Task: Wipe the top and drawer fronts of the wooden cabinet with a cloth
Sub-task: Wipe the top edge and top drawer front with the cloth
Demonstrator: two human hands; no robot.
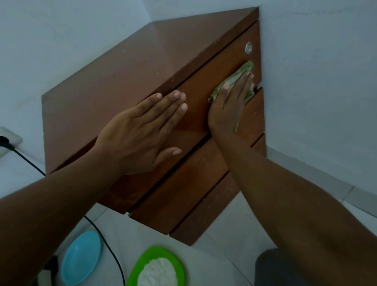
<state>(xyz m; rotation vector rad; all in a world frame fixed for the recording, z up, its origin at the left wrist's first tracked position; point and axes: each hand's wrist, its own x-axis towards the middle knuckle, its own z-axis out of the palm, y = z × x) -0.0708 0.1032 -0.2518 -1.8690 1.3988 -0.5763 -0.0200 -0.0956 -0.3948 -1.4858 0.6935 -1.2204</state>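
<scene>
Pale floor tiles (pixel 232 254) lay nearest, carrying a blue plate (pixel 81 257) and a green plate (pixel 153 250) heaped with white powder (pixel 157 276). A black cable (pixel 29 162) ran across the floor to a plug in a wall socket (pixel 4 142).

Above these, the left hand (pixel 140 131) lay flat on the top drawer front (pixel 199 82) of the wooden cabinet (pixel 120 84). Its fingers were straight and together, holding nothing, and their tips sat at the top edge, apparently to steady the cabinet.

Further along the same front, the right hand (pixel 228 105) pressed the green cloth (pixel 246 68) against the wood with straight fingers. The cloth bunched out beyond the fingertips, just below the round metal lock (pixel 248 47).

By my reading, the work stood on the top drawer front, near its far end. Pale specks showed on the two lower drawer fronts, so those looked unwiped. The cabinet top shone faintly, with a few specks near its front edge, and whether it had been wiped could not be told.

Plain white walls met in a corner behind the cabinet. No brand, label or writing was legible anywhere.
</scene>
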